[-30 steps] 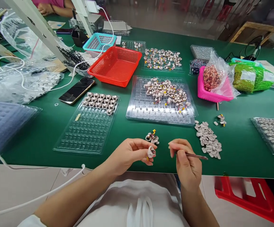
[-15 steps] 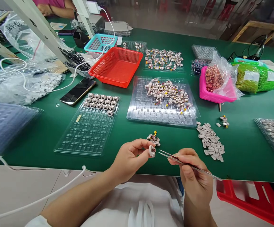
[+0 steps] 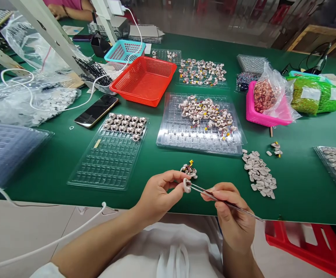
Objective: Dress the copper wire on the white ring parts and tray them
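My left hand (image 3: 162,195) pinches a small whitish earbud-like shell (image 3: 186,185) between thumb and fingertips, its dark inside facing right. In my right hand (image 3: 233,212) is a pair of metal tweezers (image 3: 211,195), whose tips reach the shell's opening. Whether the tips grip anything inside is too small to tell. Just behind the left fingertips lies a little heap of similar shells with yellow flex pieces (image 3: 190,170). Right of my hands is a pile of flat pale covers (image 3: 259,173).
A clear tray (image 3: 98,166) holds rows of shells at left; stacked trays (image 3: 199,144) carry a heap of parts. Behind stand a red basket (image 3: 144,87) and pink basket (image 3: 268,117). A phone (image 3: 96,111) lies left. A red stool (image 3: 309,239) is below. Another person's arm (image 3: 75,11) shows far left.
My right hand has moved left, bringing the tweezer tips from a short gap away up to the shell's opening. The left hand keeps its pinch on the shell.
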A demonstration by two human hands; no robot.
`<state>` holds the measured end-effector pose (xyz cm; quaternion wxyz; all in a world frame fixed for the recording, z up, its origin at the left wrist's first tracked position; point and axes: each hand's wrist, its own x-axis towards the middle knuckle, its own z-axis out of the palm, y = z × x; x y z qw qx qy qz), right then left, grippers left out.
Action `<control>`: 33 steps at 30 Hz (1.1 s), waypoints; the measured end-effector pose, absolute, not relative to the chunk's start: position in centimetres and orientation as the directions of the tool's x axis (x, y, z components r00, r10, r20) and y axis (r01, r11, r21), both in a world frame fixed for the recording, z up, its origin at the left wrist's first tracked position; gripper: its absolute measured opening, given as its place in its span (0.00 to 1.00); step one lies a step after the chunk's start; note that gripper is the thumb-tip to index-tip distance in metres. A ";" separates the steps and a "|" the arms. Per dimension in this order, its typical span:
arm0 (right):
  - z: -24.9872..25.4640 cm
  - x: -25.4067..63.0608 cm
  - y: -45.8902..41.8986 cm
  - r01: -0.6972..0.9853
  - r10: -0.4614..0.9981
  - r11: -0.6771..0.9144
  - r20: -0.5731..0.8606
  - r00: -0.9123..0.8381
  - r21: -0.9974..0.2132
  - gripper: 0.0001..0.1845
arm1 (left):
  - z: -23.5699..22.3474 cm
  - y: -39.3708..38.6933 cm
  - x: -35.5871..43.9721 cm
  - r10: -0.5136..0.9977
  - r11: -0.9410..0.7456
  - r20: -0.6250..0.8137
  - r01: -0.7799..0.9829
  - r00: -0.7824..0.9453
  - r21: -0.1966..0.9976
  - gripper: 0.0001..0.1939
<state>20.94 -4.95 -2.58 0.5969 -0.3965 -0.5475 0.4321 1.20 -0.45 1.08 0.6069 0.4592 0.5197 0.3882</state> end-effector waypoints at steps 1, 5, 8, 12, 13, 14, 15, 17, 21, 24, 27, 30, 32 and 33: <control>-2.6 20.9 -4.9 -0.072 0.950 0.313 0.312 0.027 -0.947 0.13 | 1.1 -0.5 1.2 0.949 0.275 -0.272 0.006 0.160 0.961 0.08; -2.5 20.7 -4.8 -0.068 0.953 0.304 0.302 0.036 -0.950 0.13 | 1.0 -0.5 1.2 0.948 0.282 -0.281 0.015 0.151 0.959 0.08; -2.3 20.4 -4.7 -0.092 0.951 0.310 0.308 0.033 -0.946 0.13 | 1.0 -0.4 1.3 0.949 0.280 -0.279 0.016 0.147 0.960 0.08; -2.0 20.3 -4.8 -0.071 0.941 0.337 0.339 -0.020 -0.939 0.15 | 1.1 -0.4 1.2 0.948 0.283 -0.281 0.003 0.151 0.959 0.08; -2.0 20.4 -4.8 -0.058 0.937 0.347 0.349 -0.032 -0.936 0.15 | 1.1 -0.4 1.2 0.948 0.283 -0.280 0.000 0.154 0.959 0.08; -2.0 20.4 -4.8 -0.048 0.933 0.354 0.356 -0.042 -0.934 0.16 | 1.1 -0.5 1.2 0.948 0.281 -0.277 -0.001 0.158 0.960 0.08; -2.0 20.4 -4.8 -0.044 0.932 0.358 0.360 -0.045 -0.933 0.16 | 1.1 -0.5 1.2 0.948 0.279 -0.275 0.000 0.161 0.960 0.08; -2.1 20.4 -4.8 -0.053 0.934 0.353 0.355 -0.033 -0.934 0.15 | 1.0 -0.5 1.2 0.949 0.272 -0.270 0.008 0.161 0.962 0.08; -2.3 20.3 -4.7 -0.117 0.949 0.315 0.317 0.007 -0.942 0.14 | 1.1 -0.5 1.2 0.952 0.261 -0.262 0.029 0.157 0.965 0.07; -2.5 20.3 -4.4 -0.167 0.954 0.296 0.299 0.006 -0.941 0.12 | 1.3 -0.4 1.2 0.953 0.246 -0.251 0.048 0.172 0.968 0.06; -2.7 20.4 -4.1 -0.182 0.957 0.286 0.291 -0.003 -0.941 0.11 | 1.5 -0.3 1.2 0.954 0.217 -0.229 0.080 0.192 0.973 0.04; -2.6 20.4 -3.8 -0.152 0.955 0.295 0.297 0.015 -0.943 0.10 | 1.4 -0.4 1.2 0.957 0.188 -0.207 0.111 0.201 0.976 0.04; -2.4 20.4 -3.7 -0.116 0.943 0.332 0.326 0.070 -0.936 0.10 | 1.2 -0.4 1.1 0.959 0.177 -0.197 0.113 0.204 0.978 0.04; -2.3 20.4 -3.7 -0.101 0.936 0.346 0.337 0.098 -0.933 0.11 | 1.2 -0.5 1.1 0.960 0.173 -0.192 0.108 0.205 0.979 0.04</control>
